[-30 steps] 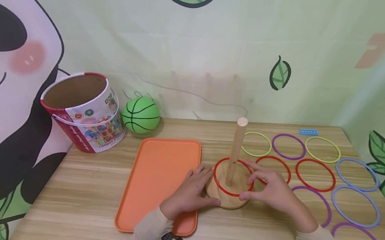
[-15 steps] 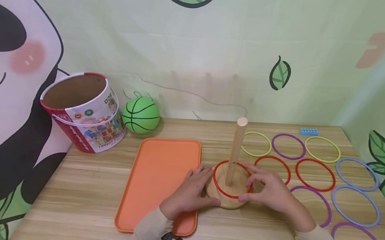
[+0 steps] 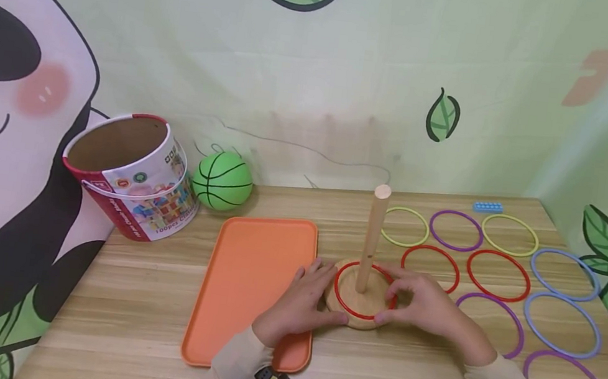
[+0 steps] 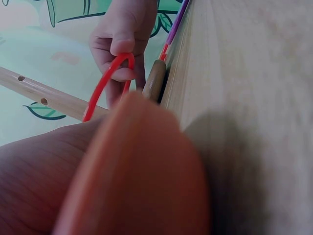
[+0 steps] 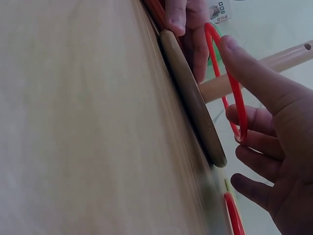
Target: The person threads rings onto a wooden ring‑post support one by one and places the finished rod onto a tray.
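A wooden peg (image 3: 373, 235) stands upright on a round wooden base (image 3: 352, 282). A red ring (image 3: 344, 306) hangs low around the peg, just above the base. My right hand (image 3: 426, 306) pinches the ring's right side between thumb and fingers. The right wrist view shows the red ring (image 5: 234, 93) tilted a little off the base (image 5: 193, 98). My left hand (image 3: 299, 298) holds the base's left rim, thumb along the front, with its wrist over the orange tray (image 3: 256, 259). In the left wrist view the right hand (image 4: 122, 44) grips the ring (image 4: 105, 83) beyond my blurred left hand.
Several loose rings lie flat to the right, among them a red one (image 3: 501, 253), with yellow, purple and blue ones beside it. A small blue block (image 3: 488, 207) lies at the back. A tilted cardboard bucket (image 3: 131, 173) and a green ball (image 3: 223, 181) sit back left.
The right hand has lowered the red ring down the peg, from raised and tilted to just above the base. The left hand has stayed put.
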Demonstrator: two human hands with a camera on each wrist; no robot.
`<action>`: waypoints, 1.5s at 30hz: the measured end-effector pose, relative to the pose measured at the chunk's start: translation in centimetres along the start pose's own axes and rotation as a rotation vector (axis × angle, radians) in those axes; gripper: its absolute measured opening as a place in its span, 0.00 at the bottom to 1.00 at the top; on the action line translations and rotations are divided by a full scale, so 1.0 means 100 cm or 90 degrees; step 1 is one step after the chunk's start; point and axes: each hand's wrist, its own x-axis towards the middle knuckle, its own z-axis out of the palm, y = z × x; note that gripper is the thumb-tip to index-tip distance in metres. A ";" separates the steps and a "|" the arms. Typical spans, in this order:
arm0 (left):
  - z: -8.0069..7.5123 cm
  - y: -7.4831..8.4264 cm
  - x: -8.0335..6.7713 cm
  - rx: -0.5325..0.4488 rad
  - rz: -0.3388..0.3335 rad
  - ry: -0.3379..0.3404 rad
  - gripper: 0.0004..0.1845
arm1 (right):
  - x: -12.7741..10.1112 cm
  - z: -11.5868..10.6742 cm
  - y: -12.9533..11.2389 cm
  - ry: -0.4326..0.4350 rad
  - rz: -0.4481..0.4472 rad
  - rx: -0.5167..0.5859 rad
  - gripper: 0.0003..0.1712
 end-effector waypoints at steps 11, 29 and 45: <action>0.001 0.000 0.000 0.000 0.006 -0.001 0.55 | -0.001 0.006 -0.002 -0.013 0.016 -0.027 0.22; -0.001 0.002 0.001 -0.007 0.002 -0.003 0.54 | 0.000 0.013 -0.005 -0.007 0.023 -0.028 0.32; -0.002 0.003 0.001 0.007 -0.008 -0.004 0.54 | -0.001 0.015 -0.008 -0.030 0.023 -0.022 0.47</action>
